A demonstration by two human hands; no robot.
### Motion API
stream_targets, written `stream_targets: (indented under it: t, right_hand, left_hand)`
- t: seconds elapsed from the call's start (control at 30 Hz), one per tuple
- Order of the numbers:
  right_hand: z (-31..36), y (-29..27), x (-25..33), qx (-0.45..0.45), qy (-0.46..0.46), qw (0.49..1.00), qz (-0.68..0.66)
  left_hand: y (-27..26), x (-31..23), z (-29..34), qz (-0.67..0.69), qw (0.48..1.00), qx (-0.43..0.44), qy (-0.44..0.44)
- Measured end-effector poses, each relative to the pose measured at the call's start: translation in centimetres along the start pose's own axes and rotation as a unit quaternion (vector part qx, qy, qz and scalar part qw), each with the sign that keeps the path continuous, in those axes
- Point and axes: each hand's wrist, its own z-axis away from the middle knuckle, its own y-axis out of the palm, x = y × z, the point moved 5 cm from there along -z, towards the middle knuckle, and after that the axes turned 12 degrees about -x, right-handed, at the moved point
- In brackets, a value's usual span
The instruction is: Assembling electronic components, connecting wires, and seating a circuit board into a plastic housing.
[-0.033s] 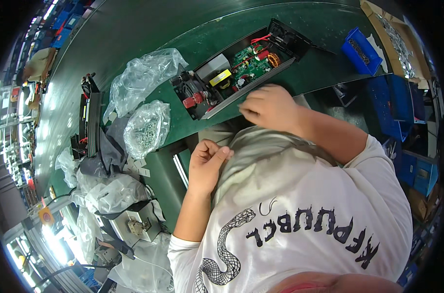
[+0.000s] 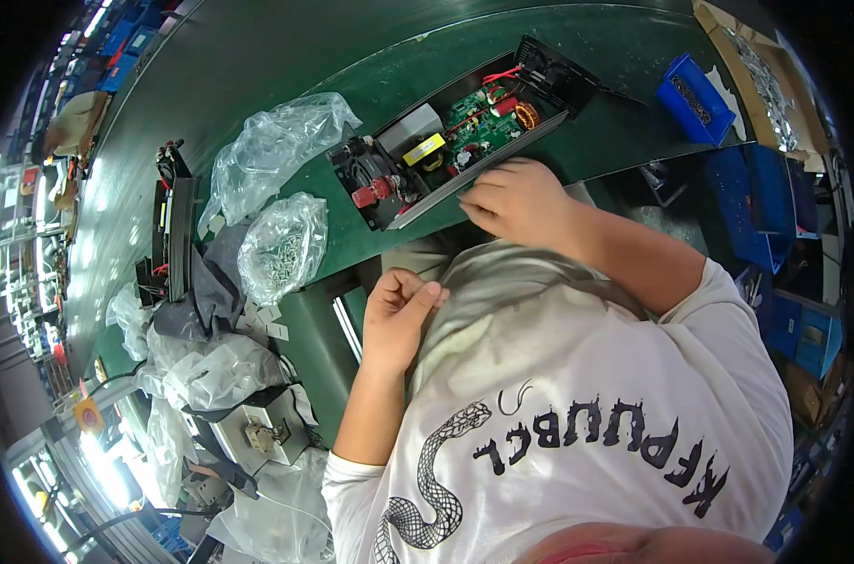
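Observation:
An open black metal case (image 2: 488,169) lies slantwise on the green bench, with a green circuit board (image 2: 474,127), a yellow-wrapped transformer (image 2: 424,148) and a copper coil (image 2: 526,115) inside. Red terminals (image 2: 374,192) sit on its near left end panel; at the far end another black panel (image 2: 551,77) tilts outward on red wires. My right hand (image 2: 521,205) is at the case's near long side, fingers curled down; whatever they hold is hidden. Close to my body, my left hand (image 2: 400,318) is closed, thumb pressed to the curled forefinger. Nothing is visible in it.
Left of the case lie a clear plastic bag (image 2: 281,150) and a bag of small screws (image 2: 284,256). A second black case (image 2: 170,230) stands farther left. At the right are a blue bin (image 2: 695,100) of small dark parts and a cardboard box (image 2: 775,80) of metal pieces.
My right hand has shifted very slightly beside the case. My left hand and the things on the bench stay where they were.

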Motion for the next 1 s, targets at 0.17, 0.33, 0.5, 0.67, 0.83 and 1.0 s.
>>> stream_targets:
  t: [0.17,0.33,0.5,0.67,0.83,1.0]
  right_hand:
    - [-0.4,0.3,0.1,-0.084,-0.094,0.991,0.035]
    - [-0.1,0.3,0.6,-0.106,-0.12,0.986,0.043]
    - [-0.1,0.4,0.5,-0.117,-0.129,0.983,0.059]
    - [-0.6,1.4,0.3,-0.061,-0.069,0.994,0.06]
    - [-0.8,-0.4,0.7,-0.108,-0.023,0.989,0.097]
    - [-2.5,-3.0,3.7,-0.133,-0.134,0.979,0.074]
  left_hand:
    - [0.1,0.5,0.2,-0.021,0.999,-0.005,-0.029]
    - [0.2,1.0,0.3,-0.057,0.998,0.01,-0.023]
    - [0.3,0.6,0.0,-0.062,0.998,0.009,-0.016]
    - [-0.4,0.6,0.1,-0.079,0.997,0.0,0.014]
    - [0.2,1.7,-0.3,-0.1,0.994,0.015,0.026]
    - [-0.3,2.2,0.1,-0.076,0.996,0.02,0.045]
